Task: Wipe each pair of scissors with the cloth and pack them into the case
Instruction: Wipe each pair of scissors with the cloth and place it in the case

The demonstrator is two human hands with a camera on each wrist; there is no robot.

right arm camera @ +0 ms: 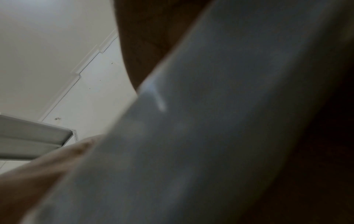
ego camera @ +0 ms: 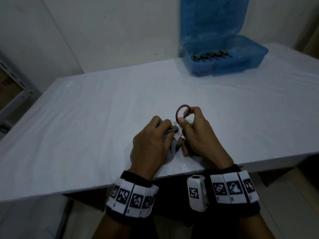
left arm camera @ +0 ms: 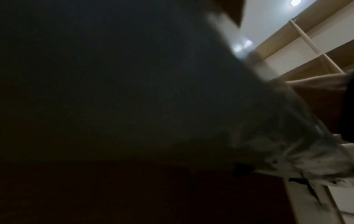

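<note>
Near the table's front edge my right hand (ego camera: 191, 128) grips a pair of scissors by its handles; a red-and-black handle loop (ego camera: 181, 110) sticks up above my thumb. My left hand (ego camera: 155, 135) holds a bunched grey cloth (ego camera: 173, 147) against the shiny blades (ego camera: 177, 135), which are mostly covered. At the back right stands the open blue case (ego camera: 224, 57), lid upright, with several dark scissors handles (ego camera: 209, 55) lined up inside. The left wrist view is mostly dark, with crumpled grey cloth (left arm camera: 298, 151) at its right. Something grey and blurred fills the right wrist view.
A white cloth-covered table (ego camera: 103, 118) spreads wide around my hands. A metal shelf frame (ego camera: 15, 83) stands off the left edge. The wall runs close behind the case.
</note>
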